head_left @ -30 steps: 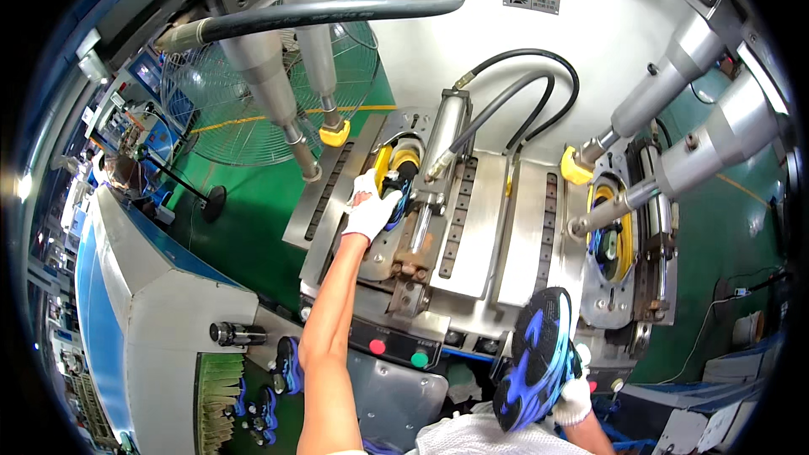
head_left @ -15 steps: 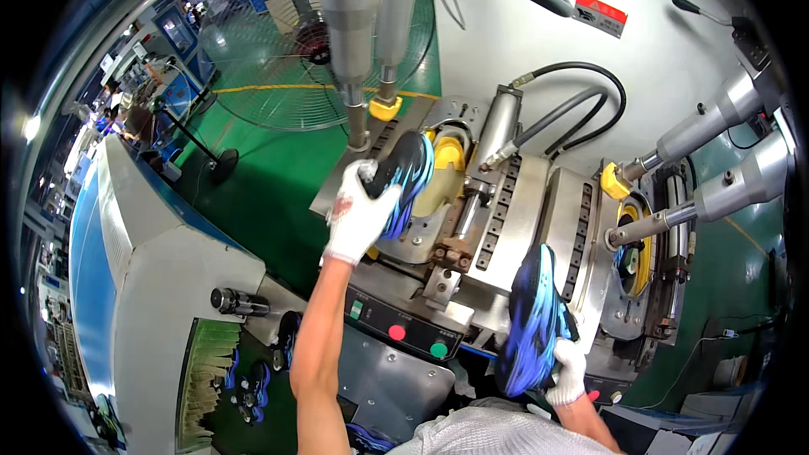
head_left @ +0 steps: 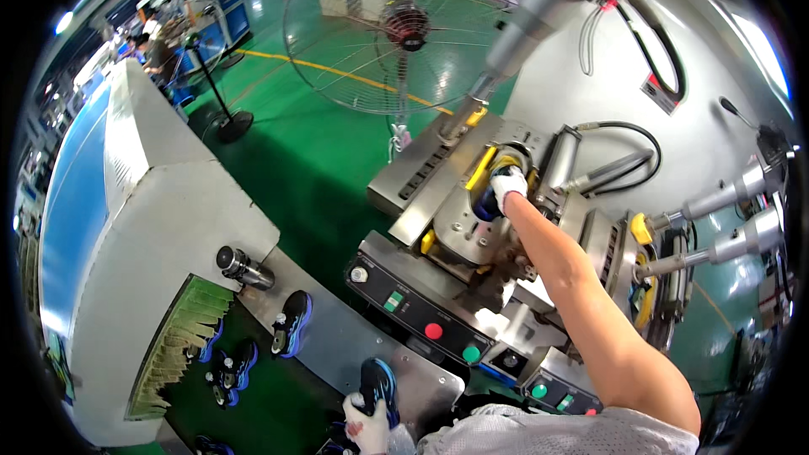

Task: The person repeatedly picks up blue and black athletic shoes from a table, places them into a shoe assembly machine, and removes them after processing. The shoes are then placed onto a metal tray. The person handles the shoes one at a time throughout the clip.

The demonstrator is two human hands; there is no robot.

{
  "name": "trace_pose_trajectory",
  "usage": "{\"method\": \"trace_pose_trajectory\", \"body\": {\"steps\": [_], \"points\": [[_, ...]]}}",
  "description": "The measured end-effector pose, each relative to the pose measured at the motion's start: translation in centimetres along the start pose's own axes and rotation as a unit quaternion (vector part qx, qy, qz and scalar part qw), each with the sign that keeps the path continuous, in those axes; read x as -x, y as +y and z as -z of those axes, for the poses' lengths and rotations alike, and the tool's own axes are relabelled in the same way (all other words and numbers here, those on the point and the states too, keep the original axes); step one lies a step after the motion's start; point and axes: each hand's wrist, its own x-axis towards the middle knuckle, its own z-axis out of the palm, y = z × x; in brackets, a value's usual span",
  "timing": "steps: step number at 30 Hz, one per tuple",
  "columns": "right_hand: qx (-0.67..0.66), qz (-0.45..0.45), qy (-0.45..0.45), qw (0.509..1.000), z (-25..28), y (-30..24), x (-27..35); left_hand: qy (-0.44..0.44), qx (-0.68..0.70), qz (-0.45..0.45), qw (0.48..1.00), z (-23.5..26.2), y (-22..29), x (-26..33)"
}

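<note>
My right hand (head_left: 508, 184), in a white glove, reaches out to the left station of the metal press (head_left: 438, 177). It is pressed against a blue shoe (head_left: 486, 204) sitting in the yellow-edged holder there. My left hand (head_left: 367, 426), also gloved, is low at the bottom edge. It grips the heel of a dark blue shoe (head_left: 379, 381) that rests on a steel plate (head_left: 337, 345) in front of the machine.
Several blue shoes (head_left: 291, 322) lie on a green belt coming out of a white tunnel housing (head_left: 143, 202). A control panel (head_left: 421, 320) carries red and green buttons. A standing fan (head_left: 404, 25) is behind the press. A second press station (head_left: 649, 261) is to the right, and people work at the far left.
My view has swung left. My left hand carried its shoe from the press down to the steel plate. My right hand brought its shoe up into the press holder.
</note>
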Motion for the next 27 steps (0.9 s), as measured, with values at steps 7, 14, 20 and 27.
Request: {"method": "trace_pose_trajectory", "body": {"steps": [7, 14, 20, 27], "points": [[0.260, 0.149, 0.159, 0.941, -8.7, 2.6, -1.5, 0.250, -0.052, 0.034, 0.966, -9.2, -16.5, 11.4], [0.135, 0.210, -0.196, 0.948, -8.0, 1.9, -9.8, 0.183, -0.050, 0.119, 0.975, -7.9, -13.8, 11.8], [-0.135, 0.015, -0.404, 0.905, -3.2, -0.3, -9.8, 0.161, 0.046, 0.035, 0.985, -4.1, -13.4, 18.2], [-0.077, 0.402, -0.320, 0.854, 18.2, 2.2, 33.5, 0.196, 0.149, 0.117, 0.962, 1.5, -19.6, 26.1]]}}
